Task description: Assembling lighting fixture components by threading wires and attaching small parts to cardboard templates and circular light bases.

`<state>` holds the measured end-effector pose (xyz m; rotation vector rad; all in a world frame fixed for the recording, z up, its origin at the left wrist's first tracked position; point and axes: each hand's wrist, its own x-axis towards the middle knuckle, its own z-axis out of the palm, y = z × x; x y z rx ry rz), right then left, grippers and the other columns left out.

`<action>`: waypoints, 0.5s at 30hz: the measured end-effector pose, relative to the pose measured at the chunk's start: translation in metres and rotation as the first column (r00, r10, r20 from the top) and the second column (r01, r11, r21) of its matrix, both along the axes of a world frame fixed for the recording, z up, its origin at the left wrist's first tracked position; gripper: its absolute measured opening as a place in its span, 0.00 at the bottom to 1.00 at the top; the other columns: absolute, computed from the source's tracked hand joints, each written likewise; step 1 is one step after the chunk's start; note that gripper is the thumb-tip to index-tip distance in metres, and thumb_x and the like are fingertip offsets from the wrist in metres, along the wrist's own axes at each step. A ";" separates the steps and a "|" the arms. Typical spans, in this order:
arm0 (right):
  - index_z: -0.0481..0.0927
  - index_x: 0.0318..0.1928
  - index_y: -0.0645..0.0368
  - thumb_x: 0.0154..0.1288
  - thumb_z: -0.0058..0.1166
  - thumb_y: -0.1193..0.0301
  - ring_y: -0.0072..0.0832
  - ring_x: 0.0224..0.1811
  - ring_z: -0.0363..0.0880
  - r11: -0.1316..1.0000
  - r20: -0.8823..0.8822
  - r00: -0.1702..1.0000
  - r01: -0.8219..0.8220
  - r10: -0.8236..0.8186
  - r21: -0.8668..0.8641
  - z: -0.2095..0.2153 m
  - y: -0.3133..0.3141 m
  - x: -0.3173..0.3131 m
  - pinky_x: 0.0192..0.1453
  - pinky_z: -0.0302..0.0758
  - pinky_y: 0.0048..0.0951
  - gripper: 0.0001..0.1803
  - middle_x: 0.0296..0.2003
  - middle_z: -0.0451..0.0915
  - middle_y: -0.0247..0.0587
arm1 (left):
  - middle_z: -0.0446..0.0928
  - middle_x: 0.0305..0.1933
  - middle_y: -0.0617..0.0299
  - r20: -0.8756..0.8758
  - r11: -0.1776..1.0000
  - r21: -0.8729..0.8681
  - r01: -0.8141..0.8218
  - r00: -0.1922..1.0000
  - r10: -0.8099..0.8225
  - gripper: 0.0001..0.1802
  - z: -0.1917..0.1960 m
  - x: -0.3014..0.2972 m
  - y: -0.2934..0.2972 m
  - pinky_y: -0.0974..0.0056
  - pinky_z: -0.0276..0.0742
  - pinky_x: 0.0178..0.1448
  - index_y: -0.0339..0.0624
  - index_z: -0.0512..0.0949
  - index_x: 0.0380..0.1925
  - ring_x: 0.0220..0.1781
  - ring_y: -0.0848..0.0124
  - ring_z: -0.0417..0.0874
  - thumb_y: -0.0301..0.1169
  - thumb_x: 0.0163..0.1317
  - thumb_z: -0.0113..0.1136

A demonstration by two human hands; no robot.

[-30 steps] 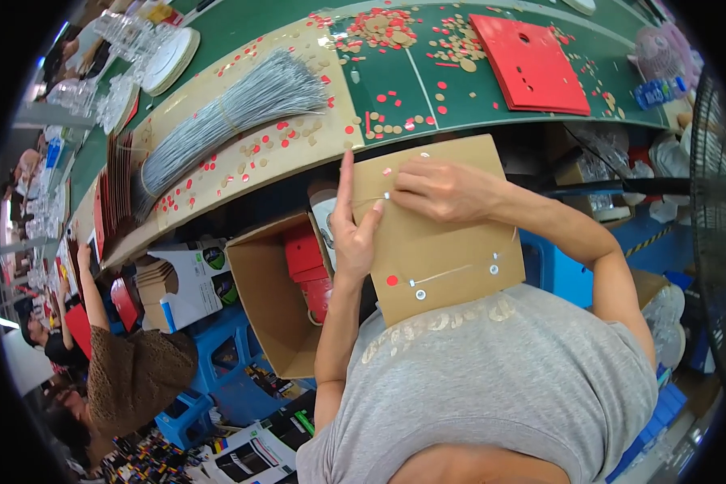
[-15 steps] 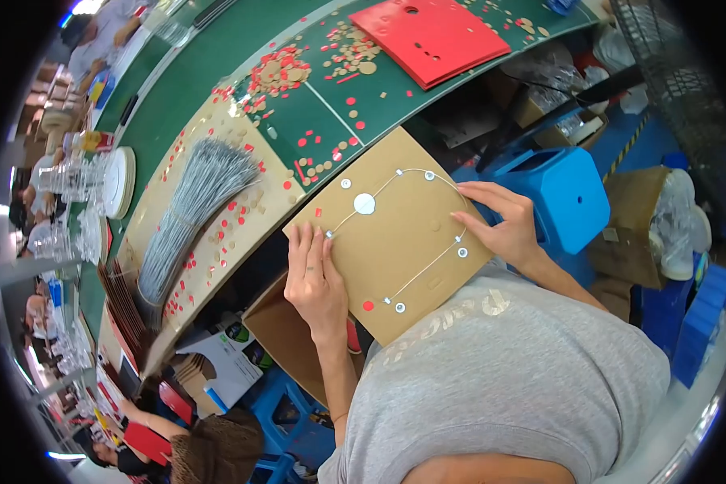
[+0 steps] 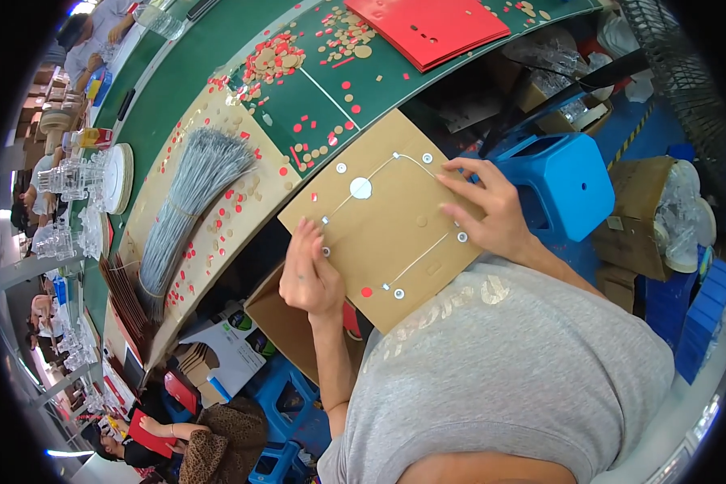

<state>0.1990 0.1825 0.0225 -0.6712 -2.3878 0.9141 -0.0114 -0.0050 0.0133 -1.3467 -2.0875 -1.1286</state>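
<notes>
A: Report the nearest items first.

B: A grey shirt [image 3: 524, 363] fills the lower frame. Above it, a brown cardboard panel [image 3: 383, 222] lies tilted across the person's lap, its far edge near the rim of the green surface [image 3: 218, 56]. The panel carries white ring-shaped washers, one larger white disc [image 3: 360, 188] and thin wire runs between them.

A: Left hand status?

B: The left hand [image 3: 308, 274] presses on the panel's near left edge. Its fingers are extended and close together, flat against the cardboard, with nothing clasped between them.

A: Right hand status?

B: The right hand [image 3: 488, 206] rests on the panel's right edge. Its fingers are spread and slightly curled, fingertips touching the cardboard near a washer. Whether they pinch the wire cannot be told.

A: Surroundings?

B: A blue plastic stool [image 3: 565, 181] stands just beside the right hand. An open cardboard box [image 3: 286, 319] sits below the left hand. Farther out on the surface: a bundle of grey wires [image 3: 189, 194], scattered red and tan punched discs [image 3: 278, 60], and a stack of red sheets [image 3: 436, 24] at the far edge. Other people work along the left side.
</notes>
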 end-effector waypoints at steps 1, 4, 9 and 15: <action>0.87 0.55 0.60 0.53 0.72 0.76 0.40 0.53 0.80 1.000 0.003 1.000 -0.002 0.002 -0.003 -0.004 0.000 0.006 0.57 0.81 0.39 0.25 0.57 0.81 0.48 | 0.88 0.41 0.45 0.123 1.000 -0.014 -0.012 0.992 0.014 0.06 0.000 -0.003 0.001 0.57 0.88 0.51 0.25 0.83 0.36 0.47 0.50 0.91 0.19 0.69 0.59; 0.87 0.54 0.62 0.53 0.70 0.79 0.43 0.61 0.80 0.995 -0.061 0.998 -0.004 -0.002 -0.098 -0.013 0.000 0.018 0.63 0.79 0.39 0.24 0.62 0.80 0.50 | 0.88 0.44 0.45 0.267 0.999 -0.044 0.009 0.964 0.003 0.14 0.003 -0.007 0.007 0.58 0.85 0.54 0.25 0.81 0.36 0.49 0.54 0.90 0.25 0.77 0.51; 0.86 0.56 0.64 0.52 0.67 0.82 0.48 0.72 0.72 0.995 -0.111 0.992 -0.068 0.059 -0.072 -0.016 0.000 0.016 0.72 0.72 0.43 0.26 0.68 0.75 0.53 | 0.86 0.33 0.47 0.693 0.942 0.325 0.084 0.657 -0.298 0.26 -0.012 -0.005 0.013 0.60 0.84 0.48 0.29 0.71 0.23 0.42 0.56 0.90 0.33 0.82 0.43; 0.82 0.62 0.63 0.59 0.61 0.80 0.48 0.76 0.67 0.990 -0.004 0.990 -0.138 0.138 0.017 -0.018 -0.002 0.012 0.77 0.66 0.47 0.27 0.70 0.73 0.52 | 0.79 0.21 0.49 0.493 0.956 0.252 0.152 0.829 -0.262 0.30 -0.004 -0.002 0.016 0.52 0.87 0.46 0.32 0.67 0.18 0.33 0.54 0.89 0.37 0.83 0.43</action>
